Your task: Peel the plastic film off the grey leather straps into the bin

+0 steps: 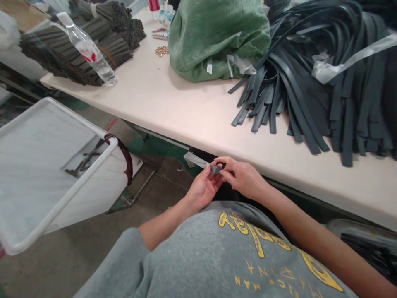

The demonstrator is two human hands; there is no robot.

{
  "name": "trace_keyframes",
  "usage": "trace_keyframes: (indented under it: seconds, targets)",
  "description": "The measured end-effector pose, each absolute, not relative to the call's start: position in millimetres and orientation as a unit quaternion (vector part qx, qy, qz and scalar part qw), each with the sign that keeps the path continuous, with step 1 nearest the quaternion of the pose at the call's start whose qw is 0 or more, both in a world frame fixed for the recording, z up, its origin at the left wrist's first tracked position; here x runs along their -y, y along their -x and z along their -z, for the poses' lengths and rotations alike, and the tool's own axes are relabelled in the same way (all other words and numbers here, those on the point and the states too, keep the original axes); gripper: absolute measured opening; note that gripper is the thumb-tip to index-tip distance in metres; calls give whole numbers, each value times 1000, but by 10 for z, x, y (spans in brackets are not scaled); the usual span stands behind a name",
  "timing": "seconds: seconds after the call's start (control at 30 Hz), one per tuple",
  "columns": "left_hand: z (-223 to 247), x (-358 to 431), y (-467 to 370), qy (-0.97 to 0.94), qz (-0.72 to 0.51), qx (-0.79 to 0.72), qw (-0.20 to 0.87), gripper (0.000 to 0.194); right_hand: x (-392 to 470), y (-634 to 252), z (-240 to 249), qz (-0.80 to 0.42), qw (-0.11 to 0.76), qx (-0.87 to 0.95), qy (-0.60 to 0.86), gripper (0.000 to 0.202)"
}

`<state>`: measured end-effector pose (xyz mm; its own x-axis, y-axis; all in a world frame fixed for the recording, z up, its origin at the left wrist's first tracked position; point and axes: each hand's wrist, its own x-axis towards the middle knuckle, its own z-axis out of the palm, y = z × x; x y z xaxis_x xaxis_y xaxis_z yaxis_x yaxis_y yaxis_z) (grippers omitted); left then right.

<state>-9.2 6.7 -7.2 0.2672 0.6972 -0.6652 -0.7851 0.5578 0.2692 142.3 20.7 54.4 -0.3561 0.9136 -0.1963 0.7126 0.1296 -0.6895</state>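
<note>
Close to my body, just below the table's front edge, both hands meet at a translucent plastic strip (196, 159). My left hand (202, 189) is palm up and pinches the strip between thumb and fingers. From the other side my right hand (245, 177) closes its thumb and fingertips on the strip's right end. A small dark piece (221, 165) shows between the right fingers; its kind is hard to make out. On the table to the right lies a large heap of black straps (297, 95), their cut ends fanned toward me.
A green cloth sack (217, 37) stands on the pale table (186, 107). Bundles of dark strips (74, 49), a plastic water bottle (88, 51) and gold-coloured rings (161, 51) lie at its left end. On my left stands a white bin (52, 223) with a raised rim.
</note>
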Motion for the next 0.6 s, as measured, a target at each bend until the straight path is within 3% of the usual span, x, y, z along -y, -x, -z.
trace_keyframes:
  seconds: [0.23,0.43,0.6]
  targets:
    - [43,-156,196,63,-529,-401,745,20,-226,-1599,-736,-394,140,732,539,47]
    - [26,-68,39,24,-484,-353,800,19,-332,-1364,-632,-294,113,762,566,39]
    - [41,-212,179,50,-540,-395,741,22,-292,-1591,-747,-368,162,741,539,49]
